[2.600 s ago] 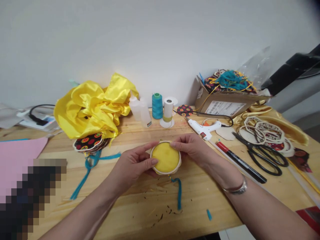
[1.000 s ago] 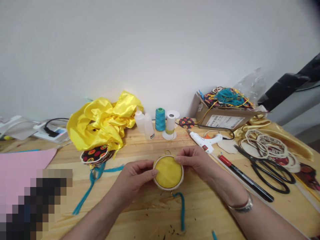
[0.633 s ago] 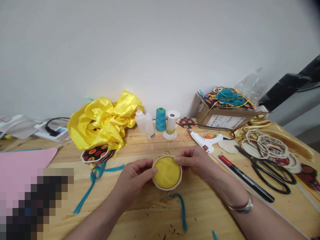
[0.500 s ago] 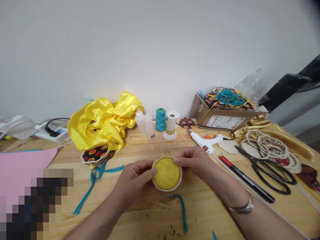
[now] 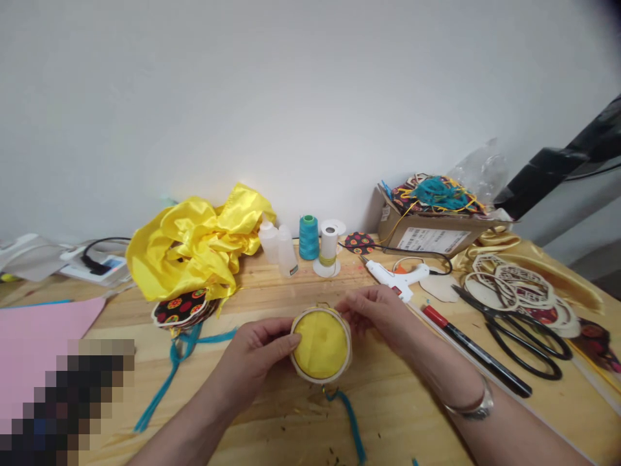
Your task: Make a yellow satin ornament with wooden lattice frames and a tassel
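Note:
A round yellow fabric pad with a pale wooden rim (image 5: 321, 343) is held just above the wooden table (image 5: 272, 414), its yellow face towards me. My left hand (image 5: 252, 353) grips its left edge with the thumb on the rim. My right hand (image 5: 376, 310) pinches its upper right edge. A teal tassel (image 5: 350, 424) hangs from the bottom of the pad onto the table.
Crumpled yellow satin (image 5: 194, 246) and patterned fabric discs (image 5: 180, 307) lie to the left, with teal cord (image 5: 167, 382) and pink paper (image 5: 33, 330). Behind: two bottles (image 5: 279, 246), thread spools (image 5: 317, 239). Right: glue gun (image 5: 395, 275), marker (image 5: 473, 349), scissors (image 5: 526, 330), cardboard box (image 5: 431, 226), wooden cutouts (image 5: 517, 285).
The pad has tilted and shifted slightly left and down in my hands. The view has moved a little; my grip on both edges stays.

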Demonstrator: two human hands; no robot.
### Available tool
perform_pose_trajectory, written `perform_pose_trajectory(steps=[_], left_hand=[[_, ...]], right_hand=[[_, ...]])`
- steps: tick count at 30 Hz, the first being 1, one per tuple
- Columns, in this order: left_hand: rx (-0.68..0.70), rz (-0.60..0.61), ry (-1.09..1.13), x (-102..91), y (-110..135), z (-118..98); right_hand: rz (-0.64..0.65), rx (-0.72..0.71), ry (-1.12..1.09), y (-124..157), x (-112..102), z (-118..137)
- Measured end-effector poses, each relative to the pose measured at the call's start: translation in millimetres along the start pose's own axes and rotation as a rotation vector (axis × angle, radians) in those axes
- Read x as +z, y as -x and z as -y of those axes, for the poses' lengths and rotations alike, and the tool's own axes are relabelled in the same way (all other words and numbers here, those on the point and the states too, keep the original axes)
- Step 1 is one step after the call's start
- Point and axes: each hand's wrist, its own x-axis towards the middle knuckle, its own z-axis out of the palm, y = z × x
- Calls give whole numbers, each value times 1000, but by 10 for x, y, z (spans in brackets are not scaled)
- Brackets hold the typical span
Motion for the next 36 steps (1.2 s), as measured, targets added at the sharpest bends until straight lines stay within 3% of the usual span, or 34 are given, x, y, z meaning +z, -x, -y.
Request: perform_pose_trajectory(steps=[2, 4, 6, 9, 12, 16, 24, 29, 36], left_hand=[[-45, 23, 80, -5, -5, 8], [-104, 47, 154, -7, -4, 3], [-165, 89, 222, -6, 5, -11], [-226, 185, 296, 3, 24, -32], [-264, 291, 347, 23, 30, -23], [-312, 412, 354, 48, 22, 32], [-347, 509, 372, 120, 62, 102], [-389, 529, 371, 149, 65, 119], [-380, 449, 214, 172, 93, 112]], right_hand=[[-109, -146, 86, 3, -28, 22], [-108, -356, 234, 27, -59, 64], [38, -520, 350, 66, -84, 115], [288, -626, 367, 111, -90, 159], [387, -657, 294, 114, -63, 141], [422, -664, 225, 98, -13, 96], [428, -713, 177, 111, 58, 91], [419, -718, 195, 128, 68, 62], [362, -699, 216, 171, 69, 68]])
